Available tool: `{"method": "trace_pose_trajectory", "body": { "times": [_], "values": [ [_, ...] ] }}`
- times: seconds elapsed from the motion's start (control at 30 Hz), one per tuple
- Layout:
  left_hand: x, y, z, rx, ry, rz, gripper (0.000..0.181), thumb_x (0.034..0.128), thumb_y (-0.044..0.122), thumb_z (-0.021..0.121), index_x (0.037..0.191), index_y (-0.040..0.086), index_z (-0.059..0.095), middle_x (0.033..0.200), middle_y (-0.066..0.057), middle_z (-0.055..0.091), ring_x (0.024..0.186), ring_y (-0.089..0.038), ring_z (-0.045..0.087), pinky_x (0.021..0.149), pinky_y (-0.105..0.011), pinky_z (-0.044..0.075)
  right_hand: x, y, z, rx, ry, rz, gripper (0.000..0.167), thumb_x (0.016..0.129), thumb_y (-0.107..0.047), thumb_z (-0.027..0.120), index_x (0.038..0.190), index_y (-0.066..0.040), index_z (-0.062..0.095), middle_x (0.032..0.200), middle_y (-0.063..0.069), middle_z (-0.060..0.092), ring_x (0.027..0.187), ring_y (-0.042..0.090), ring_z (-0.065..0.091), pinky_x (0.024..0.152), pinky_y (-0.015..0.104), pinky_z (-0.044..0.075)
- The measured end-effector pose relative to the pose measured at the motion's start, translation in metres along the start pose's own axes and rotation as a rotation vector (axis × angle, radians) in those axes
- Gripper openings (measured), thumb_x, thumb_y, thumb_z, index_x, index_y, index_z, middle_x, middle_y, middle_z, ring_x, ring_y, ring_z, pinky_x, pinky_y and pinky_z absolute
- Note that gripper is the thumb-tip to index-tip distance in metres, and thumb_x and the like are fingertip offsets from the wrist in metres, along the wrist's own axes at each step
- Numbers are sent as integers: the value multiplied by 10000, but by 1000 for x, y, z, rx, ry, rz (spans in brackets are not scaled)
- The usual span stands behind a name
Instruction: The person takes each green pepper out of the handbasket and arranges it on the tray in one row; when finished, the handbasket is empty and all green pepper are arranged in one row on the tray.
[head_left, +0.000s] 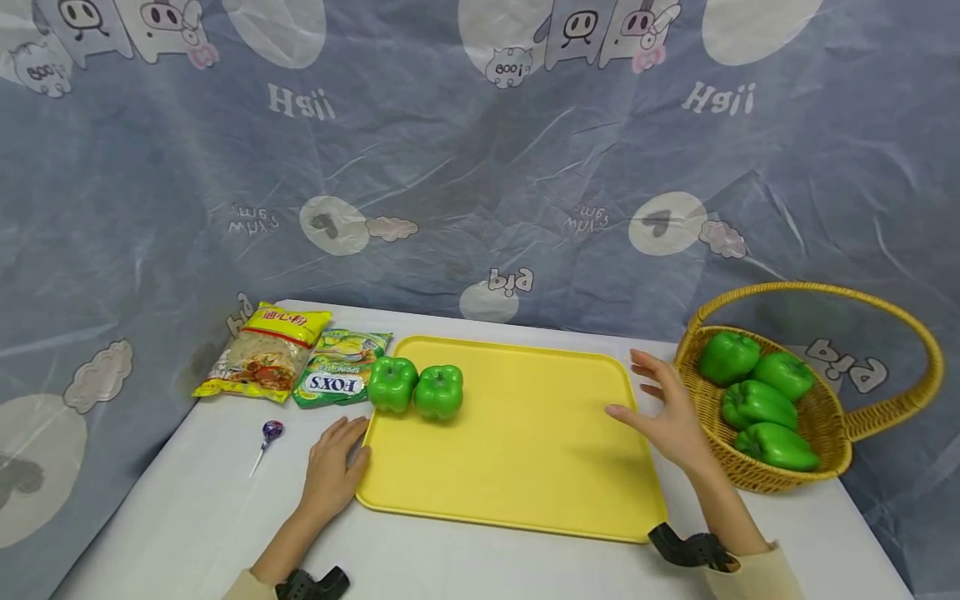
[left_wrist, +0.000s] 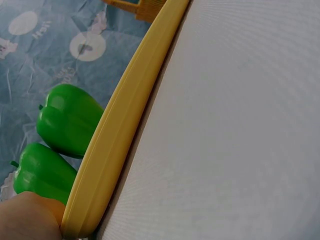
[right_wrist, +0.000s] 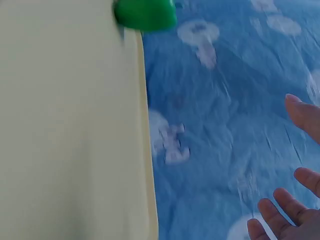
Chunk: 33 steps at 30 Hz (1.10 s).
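In the head view, two green peppers stand side by side at the back left of the yellow tray. My left hand rests at the tray's left edge, its fingers relaxed; the left wrist view shows part of this hand by the tray rim. My right hand hovers over the tray's right edge, thumb and fingers spread, holding nothing. Right of it stands a wicker basket with several green peppers. The right wrist view shows the spread fingers.
Left of the tray lie a yellow-edged food bag and a green FOX'S packet. A lollipop lies on the white table in front of them. The basket's tall handle leans out to the right. A patterned grey-blue cloth hangs behind.
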<state>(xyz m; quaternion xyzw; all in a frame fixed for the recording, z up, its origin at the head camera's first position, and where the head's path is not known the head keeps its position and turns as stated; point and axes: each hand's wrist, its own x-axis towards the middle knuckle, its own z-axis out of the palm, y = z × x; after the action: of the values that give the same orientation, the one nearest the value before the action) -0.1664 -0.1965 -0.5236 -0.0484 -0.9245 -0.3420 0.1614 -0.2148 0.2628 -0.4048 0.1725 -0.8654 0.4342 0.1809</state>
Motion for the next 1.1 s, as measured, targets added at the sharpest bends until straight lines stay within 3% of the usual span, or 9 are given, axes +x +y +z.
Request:
{"method": "trace_pose_trajectory", "body": {
  "times": [0.17, 0.37, 0.47, 0.57, 0.63, 0.73, 0.83, 0.93, 1.1],
  "values": [
    [0, 0, 0, -1, 0, -6, 423, 908, 61, 608, 1325, -9, 580, 1372, -202, 571, 1352, -435, 398, 1045, -637, 288, -7, 25, -52, -141, 144, 113, 799, 776, -106, 820, 1462, -51, 414, 1366, 180, 445, 1125, -103, 386, 850, 26, 336],
    [0, -1, -1, -4, 8, -3, 421, 908, 60, 610, 1323, -9, 582, 1370, -202, 572, 1351, -434, 399, 1046, -635, 284, -11, 63, -101, -269, 249, 338, 834, 836, -269, 773, 1526, -127, 327, 1462, 200, 343, 1245, 269, 378, 885, 121, 336],
    [0, -1, -1, -6, 10, 0, 418, 907, 58, 608, 1319, -12, 584, 1366, -206, 574, 1347, -437, 400, 1044, -637, 284, -13, 79, -115, -287, 282, 416, 844, 841, -310, 762, 1537, -160, 308, 1453, 203, 318, 1177, 211, 395, 877, 183, 339],
    [0, 0, -2, -8, 8, 1, 417, 907, 58, 605, 1317, -15, 584, 1365, -210, 573, 1346, -440, 399, 1042, -643, 283, -13, 90, -123, -301, 305, 458, 854, 834, -335, 763, 1537, -176, 305, 1410, 193, 328, 1020, 8, 369, 808, 194, 320],
    [0, 0, -2, -8, 7, 0, 418, 909, 59, 604, 1319, -15, 582, 1367, -211, 571, 1347, -440, 398, 1043, -643, 282, -12, 96, -125, -304, 308, 480, 865, 832, -356, 761, 1541, -181, 297, 1399, 193, 320, 967, -26, 342, 783, 190, 308],
    [0, 1, -2, -9, 8, -2, 418, 909, 58, 605, 1320, -13, 582, 1367, -208, 572, 1348, -440, 399, 1043, -645, 284, -12, 103, -126, -298, 306, 513, 891, 835, -372, 753, 1549, -153, 269, 1431, 204, 301, 1032, 151, 420, 845, 225, 350],
    [0, 1, -2, -15, 7, -1, 416, 909, 56, 606, 1319, -10, 585, 1365, -203, 576, 1347, -440, 402, 1038, -648, 285, -14, 110, -124, -296, 298, 555, 911, 843, -382, 738, 1557, -121, 235, 1483, 229, 275, 1168, 376, 377, 947, 368, 375],
    [-1, 0, -1, -18, 11, 6, 416, 906, 55, 610, 1316, -10, 587, 1362, -201, 579, 1343, -441, 406, 1032, -650, 290, -16, 115, -124, -282, 297, 597, 923, 850, -388, 727, 1564, -119, 208, 1524, 243, 235, 1243, 435, 337, 1027, 496, 346],
    [0, -1, 1, -12, 24, 20, 416, 901, 50, 617, 1310, -17, 590, 1353, -204, 585, 1333, -443, 418, 1026, -645, 298, -16, 118, -126, -258, 298, 622, 931, 853, -399, 722, 1568, -127, 192, 1546, 251, 200, 1273, 454, 309, 1066, 545, 316]
  ]
}}
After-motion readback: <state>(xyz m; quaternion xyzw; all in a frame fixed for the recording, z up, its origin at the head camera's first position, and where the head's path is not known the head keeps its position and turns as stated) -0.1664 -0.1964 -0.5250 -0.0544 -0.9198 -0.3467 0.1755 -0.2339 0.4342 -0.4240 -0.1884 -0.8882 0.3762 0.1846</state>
